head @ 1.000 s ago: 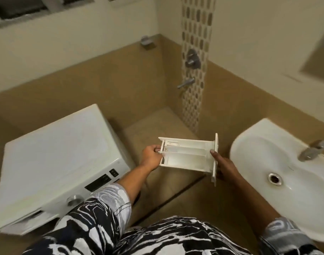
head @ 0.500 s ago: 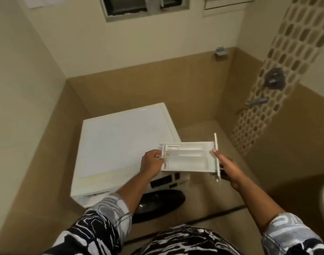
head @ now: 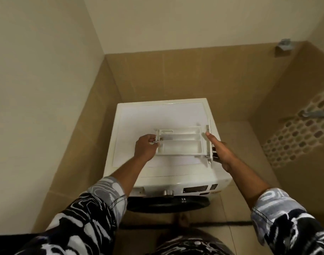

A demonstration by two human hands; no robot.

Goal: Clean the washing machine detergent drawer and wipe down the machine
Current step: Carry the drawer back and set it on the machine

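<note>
A white detergent drawer point(head: 181, 143) with two long compartments is held level, just above the flat top of the white washing machine point(head: 139, 118). My left hand point(head: 145, 150) grips its narrow rear end on the left. My right hand point(head: 219, 153) grips its front panel on the right, thumb on the top edge. The machine's empty drawer slot point(head: 138, 191) shows at the left of the control panel, beside a silver dial point(head: 168, 192) and a dark display point(head: 195, 189). Below them the dark round door point(head: 168, 204) is visible.
The machine stands in a corner with a cream wall on the left and tan tiled walls behind. A tap point(head: 315, 113) on a mosaic tile strip is at the right. My bare foot point(head: 183, 220) is on the tiled floor before the machine.
The view has swung left from the sink to face the machine. Both hands have carried the drawer from beside the sink to above the machine's top.
</note>
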